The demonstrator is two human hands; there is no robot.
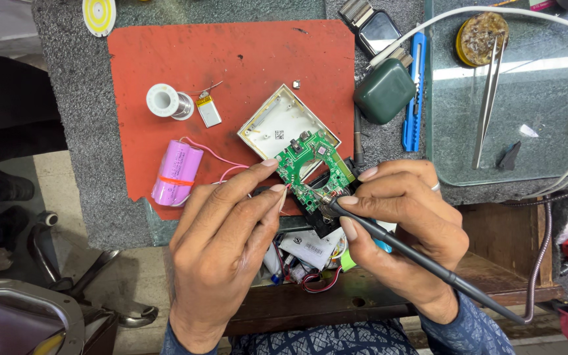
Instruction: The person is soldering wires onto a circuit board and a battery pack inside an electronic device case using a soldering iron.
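A green circuit board [310,167] lies tilted over an open white plastic case [272,123] on a red mat [231,72]. My right hand [405,227] grips a black soldering iron [389,240], its tip touching the board's lower edge. My left hand [221,246] pinches a thin red wire [286,189] against the board's left edge. A pink cylindrical battery pack [177,172] with pink leads lies to the left of the board.
A solder spool [165,100] and a small silver cell [208,110] lie on the mat. A green pouch [384,91], blue cutter [415,92], smartwatch [377,29], tweezers [488,98] on a glass plate [547,151] and a tip-cleaner tin [481,36] sit at right. Loose parts fill an open drawer [310,253].
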